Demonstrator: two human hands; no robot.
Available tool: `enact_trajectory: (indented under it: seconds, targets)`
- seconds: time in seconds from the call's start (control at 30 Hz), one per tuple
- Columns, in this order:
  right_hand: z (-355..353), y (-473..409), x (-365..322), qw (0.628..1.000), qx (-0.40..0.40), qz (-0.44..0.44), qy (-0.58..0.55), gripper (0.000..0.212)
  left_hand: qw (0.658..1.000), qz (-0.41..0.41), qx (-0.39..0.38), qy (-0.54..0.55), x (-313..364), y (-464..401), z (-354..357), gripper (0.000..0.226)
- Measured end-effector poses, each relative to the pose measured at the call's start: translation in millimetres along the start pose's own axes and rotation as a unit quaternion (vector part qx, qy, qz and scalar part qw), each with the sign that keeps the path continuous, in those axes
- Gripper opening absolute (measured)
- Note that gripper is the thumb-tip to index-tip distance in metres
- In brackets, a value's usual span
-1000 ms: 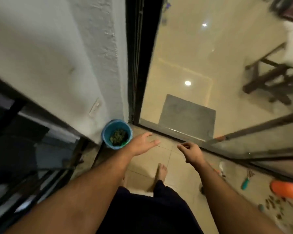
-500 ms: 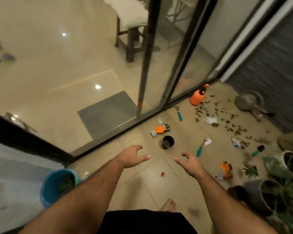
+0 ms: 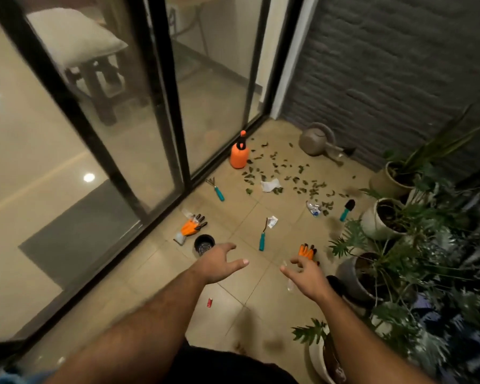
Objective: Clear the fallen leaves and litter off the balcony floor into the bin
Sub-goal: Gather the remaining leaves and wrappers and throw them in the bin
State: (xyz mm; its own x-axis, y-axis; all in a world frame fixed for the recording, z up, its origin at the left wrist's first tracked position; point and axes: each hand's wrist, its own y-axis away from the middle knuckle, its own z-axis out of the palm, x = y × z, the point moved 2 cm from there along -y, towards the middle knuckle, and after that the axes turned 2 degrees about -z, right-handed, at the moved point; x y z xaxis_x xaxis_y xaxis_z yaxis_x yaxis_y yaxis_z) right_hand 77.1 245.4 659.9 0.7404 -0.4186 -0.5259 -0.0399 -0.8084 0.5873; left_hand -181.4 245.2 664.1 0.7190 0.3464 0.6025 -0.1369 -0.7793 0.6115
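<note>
Leaves [image 3: 286, 173] lie scattered over the far tiles between the orange pressure sprayer [image 3: 239, 153] and the potted plants [image 3: 394, 217], with a crumpled white paper [image 3: 270, 185] among them, a crushed foil wrapper [image 3: 313, 208] nearer the pots and a small paper scrap [image 3: 272, 221] beside a teal-handled hand tool [image 3: 262, 239]. A second ago the view looked down at the blue bin by the wall corner, already holding leaves; the head has since swung to the right, so only a blurred blue sliver at the lower left edge may be the bin [image 3: 11, 376]. Both hands are out in front and carry nothing: the left hand [image 3: 219, 263] has its fingers spread and relaxed, the right hand [image 3: 306, 275] is loosely curled round nothing, and they are apart. That reads as a return trip after a drop, with most of the litter still to collect. A small red item [image 3: 209, 302] lies on the tile between the forearms, the nearest piece to pick up. Orange work gloves [image 3: 190, 227] and a black pot [image 3: 204, 244] near the sliding door look like gear, not rubbish.
</note>
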Motion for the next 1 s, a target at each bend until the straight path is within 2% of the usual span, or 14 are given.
enact_trajectory:
  seconds: [0.27, 0.53, 0.63, 0.73, 0.87, 1.0]
  targets:
    - [-36, -69, 0, 0.993, 0.038, 0.04, -0.107, 0.046, 0.999, 0.018, -0.009, -0.041, 59, -96, -25, 0.078]
    - [-92, -159, -22, 0.986, 0.044, 0.078, -0.14, 0.04, 0.997, 0.039, -0.049, -0.041, 121, -210, -76, 0.076]
    - [-113, -193, -30, 0.979, 0.059, 0.09, -0.171, 0.041, 0.993, 0.051, -0.057, -0.088, 145, -246, -98, 0.076]
    - [-128, -228, -37, 0.972, 0.078, 0.095, -0.203, 0.051, 0.99, 0.047, -0.056, -0.122, 164, -283, -118, 0.076]
    - [-147, -276, -36, 0.973, 0.071, 0.097, -0.197, 0.04, 0.987, 0.034, -0.06, -0.148, 187, -332, -132, 0.076]
    - [-177, -327, -47, 0.982, 0.044, 0.079, -0.165, 0.02, 0.991, 0.005, -0.044, -0.125, 206, -377, -144, 0.078]
